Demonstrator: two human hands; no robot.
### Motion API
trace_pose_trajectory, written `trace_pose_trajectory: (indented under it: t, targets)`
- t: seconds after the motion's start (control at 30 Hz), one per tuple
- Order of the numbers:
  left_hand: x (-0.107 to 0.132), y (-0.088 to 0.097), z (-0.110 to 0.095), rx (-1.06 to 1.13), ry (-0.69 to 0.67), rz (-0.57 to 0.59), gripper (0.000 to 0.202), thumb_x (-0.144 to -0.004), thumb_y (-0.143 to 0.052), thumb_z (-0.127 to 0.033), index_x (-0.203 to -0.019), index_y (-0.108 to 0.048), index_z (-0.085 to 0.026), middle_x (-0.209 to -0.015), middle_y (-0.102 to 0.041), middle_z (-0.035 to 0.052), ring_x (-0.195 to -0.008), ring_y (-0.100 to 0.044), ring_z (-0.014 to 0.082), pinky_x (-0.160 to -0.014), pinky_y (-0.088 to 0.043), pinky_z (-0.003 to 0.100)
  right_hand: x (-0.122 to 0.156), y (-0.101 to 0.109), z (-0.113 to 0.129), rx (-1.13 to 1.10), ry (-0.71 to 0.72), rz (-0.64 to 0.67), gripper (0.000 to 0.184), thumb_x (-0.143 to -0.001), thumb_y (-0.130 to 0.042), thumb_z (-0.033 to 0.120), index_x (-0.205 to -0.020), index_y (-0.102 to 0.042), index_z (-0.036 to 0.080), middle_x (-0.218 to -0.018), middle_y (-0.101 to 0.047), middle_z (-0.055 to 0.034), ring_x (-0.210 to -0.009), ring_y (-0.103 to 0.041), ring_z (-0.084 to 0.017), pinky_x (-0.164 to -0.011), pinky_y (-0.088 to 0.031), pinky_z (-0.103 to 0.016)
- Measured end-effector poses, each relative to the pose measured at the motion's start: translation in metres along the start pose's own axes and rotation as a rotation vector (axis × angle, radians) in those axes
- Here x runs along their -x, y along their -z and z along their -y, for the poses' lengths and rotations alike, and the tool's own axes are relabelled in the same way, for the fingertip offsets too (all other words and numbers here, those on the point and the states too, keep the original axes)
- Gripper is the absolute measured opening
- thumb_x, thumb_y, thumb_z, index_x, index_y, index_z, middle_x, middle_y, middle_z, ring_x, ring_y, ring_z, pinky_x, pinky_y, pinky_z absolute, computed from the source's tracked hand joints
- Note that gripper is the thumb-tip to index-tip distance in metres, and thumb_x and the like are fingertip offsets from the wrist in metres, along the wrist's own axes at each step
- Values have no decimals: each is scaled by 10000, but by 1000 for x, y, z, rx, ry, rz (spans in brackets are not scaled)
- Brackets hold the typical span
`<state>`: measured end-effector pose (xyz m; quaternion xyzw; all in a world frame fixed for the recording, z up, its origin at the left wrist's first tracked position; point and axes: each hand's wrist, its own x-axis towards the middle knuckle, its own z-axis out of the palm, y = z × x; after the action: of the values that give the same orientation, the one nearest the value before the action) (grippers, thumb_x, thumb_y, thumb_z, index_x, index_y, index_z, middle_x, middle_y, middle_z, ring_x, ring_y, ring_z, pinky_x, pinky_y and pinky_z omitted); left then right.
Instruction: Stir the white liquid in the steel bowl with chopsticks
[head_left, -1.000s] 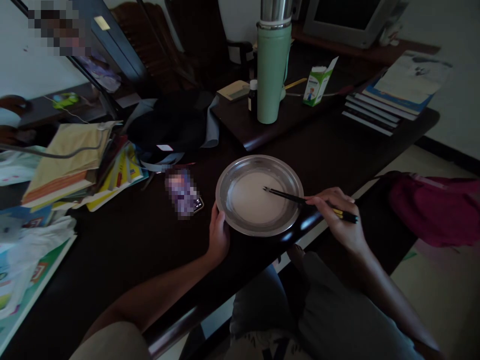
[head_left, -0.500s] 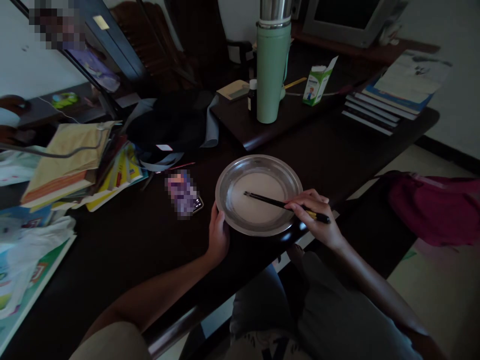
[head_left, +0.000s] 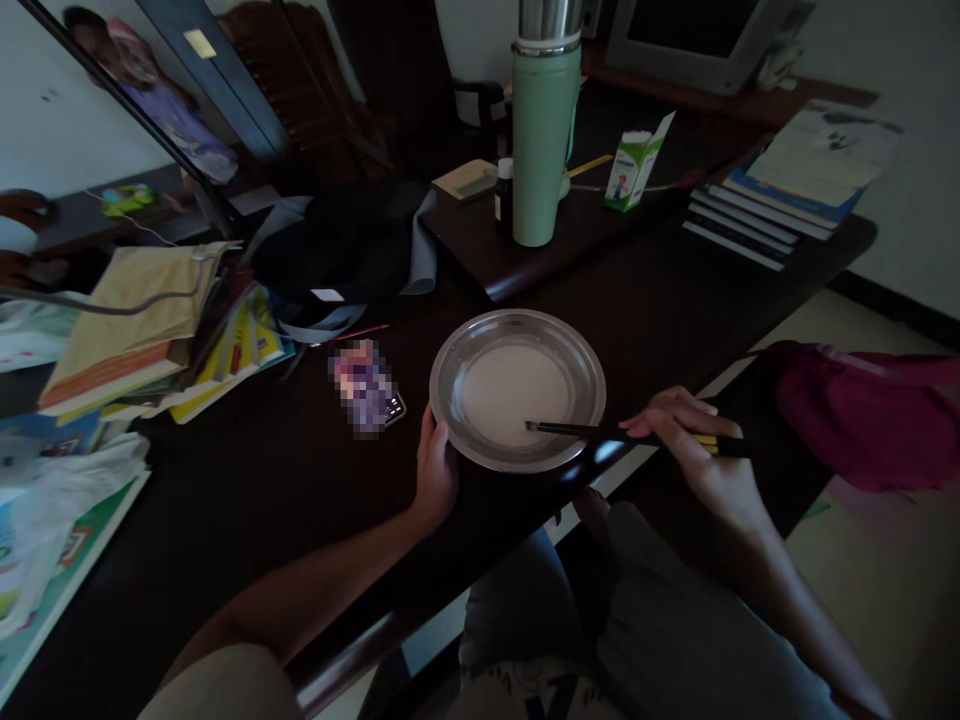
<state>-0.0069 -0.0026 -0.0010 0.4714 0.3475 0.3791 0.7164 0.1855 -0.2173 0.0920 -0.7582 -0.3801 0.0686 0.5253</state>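
A round metal basin (head_left: 444, 400) stands near the table's front edge with a whitish liquid (head_left: 514, 385) in it. My left hand (head_left: 437, 462) grips its left rim, the thumb on the near side and the other fingers mostly hidden. Held in my right hand (head_left: 686, 435), to the right of the basin, is what looks like a pair of black chopsticks (head_left: 574, 430) with yellowish bands near the back end. Their tips point left over the near part of the liquid; whether they touch it I cannot tell.
Left of the basin lies a phone (head_left: 367, 388), with a black bag (head_left: 345, 250) and stacked books (head_left: 127, 320) beyond. Behind stand a green thermos (head_left: 544, 150), a dark bottle (head_left: 504, 195) and a small carton (head_left: 634, 170). More books (head_left: 780, 200) lie right. A person (head_left: 161, 100) is far left.
My right hand has moved to the right, drawing the chopsticks from the middle of the basin toward its near right side. The left hand and basin stay put.
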Motion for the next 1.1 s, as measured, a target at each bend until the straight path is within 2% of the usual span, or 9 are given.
trace_pose_trajectory:
  t: [0.17, 0.27, 0.33, 0.43, 0.57, 0.7, 0.8, 0.97, 1.1]
  targets:
    - [-1, 1, 1, -9, -5, -6, 499, -868, -650, -517, -1309, -635, -286, -1332, -690, 70, -1328, -585, 281, -1150, -441, 458, -5, -27, -5, 1, 91, 153, 225, -967, -604, 361, -831, -782, 332, -903, -808, 10, -897, -659, -240, -872, -446, -456]
    - [0, 0, 0, 13, 0, -19, 495, -853, -668, -516, -1292, -646, -288, -1337, -689, 64, -1331, -584, 279, -1151, -440, 449, -12, -44, -13, 35, 117, 136, 224, -970, -598, 374, -849, -781, 326, -939, -816, 16, -922, -658, -240, -886, -429, -464]
    - [0, -1, 0, 30, 10, -28, 502, -838, -684, -520, -1280, -653, -283, -1340, -689, 65, -1325, -588, 277, -1147, -445, 439, -16, -48, -17, 76, 120, 89, 224, -972, -594, 375, -862, -781, 319, -961, -818, 12, -928, -654, -242, -887, -422, -467]
    - [1, -1, -1, 24, 10, -36, 516, -831, -689, -518, -1285, -652, -275, -1340, -689, 69, -1306, -603, 277, -1133, -460, 433, -18, -41, -18, 166, 117, -1, 225, -973, -591, 367, -865, -781, 315, -958, -814, 3, -932, -648, -249, -900, -394, -481]
    - [1, -2, -1, -5, -7, -19, 521, -859, -649, -533, -1312, -633, -277, -1342, -685, 70, -1319, -595, 274, -1142, -453, 441, -12, -17, -13, 183, 99, -84, 225, -957, -609, 340, -798, -765, 308, -858, -783, -3, -892, -636, -247, -875, -396, -467]
    - [1, -1, 0, 11, 6, -16, 533, -846, -666, -532, -1313, -634, -278, -1354, -680, 77, -1336, -582, 283, -1158, -439, 453, -2, 5, -5, 87, 35, -16, 230, -960, -618, 339, -789, -770, 316, -832, -749, -14, -868, -633, -238, -830, -435, -436]
    - [0, 0, 0, 24, 16, -21, 521, -844, -677, -516, -1304, -641, -274, -1353, -682, 78, -1332, -584, 285, -1153, -443, 451, 2, 6, -1, 35, 11, 78, 224, -966, -624, 348, -803, -775, 323, -867, -758, -13, -899, -638, -241, -866, -432, -445]
    - [0, 0, 1, 34, 13, -43, 500, -840, -692, -509, -1279, -652, -273, -1337, -690, 70, -1309, -600, 277, -1141, -452, 434, -5, -21, -3, 37, 109, 169, 220, -975, -604, 370, -836, -771, 336, -896, -793, 8, -912, -655, -239, -864, -434, -450]
    - [0, 0, 0, 23, 7, -26, 490, -856, -675, -510, -1290, -645, -282, -1363, -676, 66, -1317, -595, 279, -1140, -454, 438, -15, -43, -13, 64, 138, 115, 223, -974, -596, 372, -842, -769, 324, -926, -814, 19, -916, -660, -237, -873, -424, -456]
